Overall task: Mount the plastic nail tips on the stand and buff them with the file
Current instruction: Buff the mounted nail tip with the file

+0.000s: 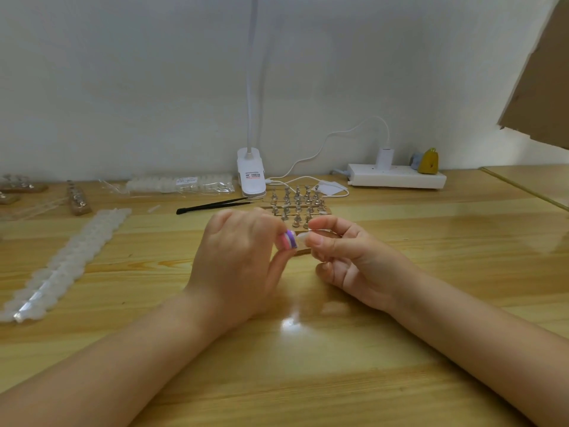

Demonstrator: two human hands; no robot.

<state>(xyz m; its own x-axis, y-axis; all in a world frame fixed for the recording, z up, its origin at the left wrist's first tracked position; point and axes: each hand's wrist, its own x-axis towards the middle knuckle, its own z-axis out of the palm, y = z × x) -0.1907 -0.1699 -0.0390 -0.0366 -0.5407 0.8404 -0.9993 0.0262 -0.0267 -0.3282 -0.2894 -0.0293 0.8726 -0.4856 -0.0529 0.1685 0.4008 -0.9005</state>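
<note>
My left hand (237,260) pinches a small pink, white and purple file block (288,239) between thumb and fingers. My right hand (345,257) pinches a clear plastic nail tip (302,237) right next to the block; the two touch or nearly touch. Just behind both hands lies the wooden stand (295,204) with several metal pegs, partly hidden by my fingers. A long strip of white nail tips (61,266) lies at the left of the table.
Black tweezers (212,205) lie behind my left hand. A white clip lamp (251,177), a bag of nail tips (181,184), a power strip (397,178) with a cable and more stands (78,200) line the back. A cardboard sheet (542,87) hangs upper right.
</note>
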